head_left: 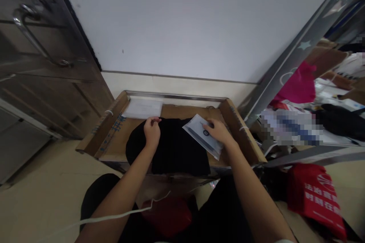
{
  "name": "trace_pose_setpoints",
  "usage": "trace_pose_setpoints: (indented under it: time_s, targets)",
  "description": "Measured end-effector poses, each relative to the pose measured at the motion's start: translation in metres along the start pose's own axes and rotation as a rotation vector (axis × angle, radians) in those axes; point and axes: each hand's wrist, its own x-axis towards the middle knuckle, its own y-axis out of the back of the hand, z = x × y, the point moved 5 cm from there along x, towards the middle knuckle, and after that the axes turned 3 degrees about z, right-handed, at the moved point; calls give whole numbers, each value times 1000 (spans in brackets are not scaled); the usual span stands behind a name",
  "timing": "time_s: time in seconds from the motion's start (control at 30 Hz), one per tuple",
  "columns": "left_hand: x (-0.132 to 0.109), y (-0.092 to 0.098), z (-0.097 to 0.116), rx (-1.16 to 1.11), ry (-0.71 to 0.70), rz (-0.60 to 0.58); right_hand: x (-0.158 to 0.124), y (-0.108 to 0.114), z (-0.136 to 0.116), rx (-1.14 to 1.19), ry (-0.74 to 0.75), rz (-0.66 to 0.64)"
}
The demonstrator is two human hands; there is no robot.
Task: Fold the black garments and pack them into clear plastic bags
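A folded black cloth (179,148) lies across a cardboard-lined table (111,148) in front of me. My left hand (152,131) is at the cloth's upper left part, its fingers curled; whether they pinch anything is too small to tell. Over the right part of the cloth, my right hand (219,131) holds a translucent plastic packet (203,135) with a dark round mark, thumb on top and the other fingers partly hidden. The packet is tilted, and its lower corner reaches past the cloth over the cardboard.
Flat white packets (144,108) lie at the table's back left. Raised cardboard sides (246,136) flank the table. A wooden door (51,53) stands left. At right are a cluttered table (336,151) and a red bag (315,193). A white cord (114,216) hangs in front.
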Motion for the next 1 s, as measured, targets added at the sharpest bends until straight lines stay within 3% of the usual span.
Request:
trace_pose_setpoints:
  time_s: [0.13,0.27,0.37,0.47,0.6,0.7,0.8,0.87,1.0]
  targets:
    - [0,0,-2,17,-8,1,9,1,10,196,-110,-95]
    - [0,0,-1,40,-23,-1,4,4,4,405,-136,-142]
    - [-1,1,1,33,-18,-3,-3,10,3,580,-146,-62]
    - [-1,1,1,50,-25,-7,-3,21,18,615,-200,90]
    - [-1,0,1,70,-43,-30,3,45,43,298,-333,360]
    - [-1,0,0,69,-49,-29,7,44,35,-5,-321,402]
    - [0,-1,-2,63,-50,-29,7,22,4,-231,-102,342]
    - [0,-1,-3,63,-54,-32,3,1,-13,-301,19,232]
    - [0,0,-3,75,-65,-35,-5,-26,-13,-368,14,53]
